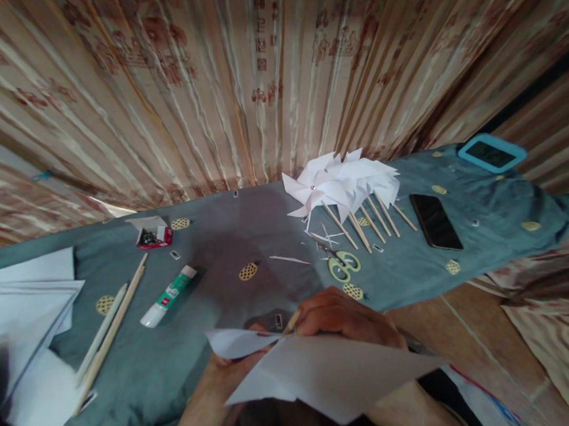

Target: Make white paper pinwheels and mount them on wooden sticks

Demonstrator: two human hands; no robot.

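A white paper pinwheel (326, 370) is held low in front of me, its blades spreading over parts of both hands. My left hand (240, 367) is closed on the pinwheel's left side, with its fingertips partly behind the paper. Curled around a wooden stick (292, 321) at the pinwheel's centre is my right hand (344, 316); just the stick's end shows. Beyond it lie green-handled scissors (342, 265) and thin paper scraps (291, 260). Several finished pinwheels (341, 182) on sticks rest in an overlapping row toward the curtain.
On the left are white paper sheets (29, 292), loose sticks (109, 335), a glue stick (169, 295) and a small red box (153, 236) of metal pins. A phone (435, 221) and a blue-framed device (492, 152) lie right. A curtain (234, 79) hangs behind the cloth-covered surface (218, 244).
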